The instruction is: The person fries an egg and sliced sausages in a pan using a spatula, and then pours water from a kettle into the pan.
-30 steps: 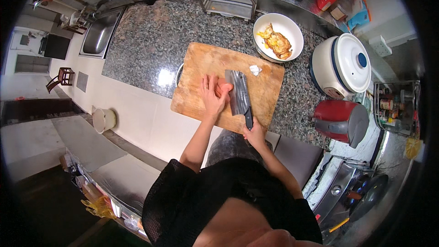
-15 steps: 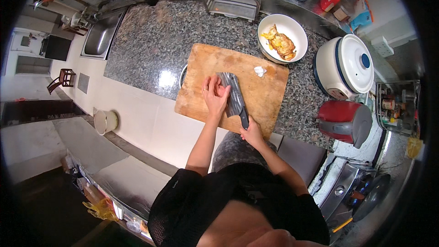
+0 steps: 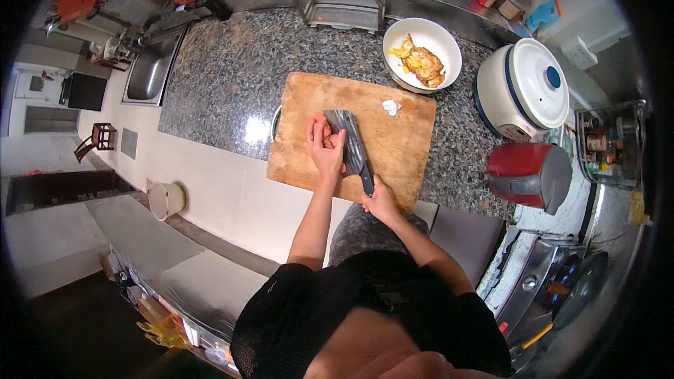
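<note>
My right hand (image 3: pixel 381 201) is wrapped round the black handle of a cleaver (image 3: pixel 349 144). The cleaver's broad dark blade points away from me over the wooden cutting board (image 3: pixel 393 158). Close against the left side of the blade, my left hand (image 3: pixel 325 151) is closed with its fingers curled. Something pinkish shows among those fingers, too small and covered to name. A crumpled white scrap (image 3: pixel 391 107) lies on the board's far right part. Just beyond the board stands a white bowl (image 3: pixel 451 42) with browned fried egg (image 3: pixel 423 63) in it.
To the right are a white rice cooker (image 3: pixel 502 95) and a red kettle (image 3: pixel 516 168), with a stove (image 3: pixel 530 284) nearer me. A metal rack (image 3: pixel 342 15) stands at the back of the granite counter (image 3: pixel 232 63). A sink (image 3: pixel 151 67) is at far left.
The view has shifted slightly. My left hand's fingers have curled in more beside the blade, and a bit of something pinkish now shows among them. The cleaver stays in my right hand.
</note>
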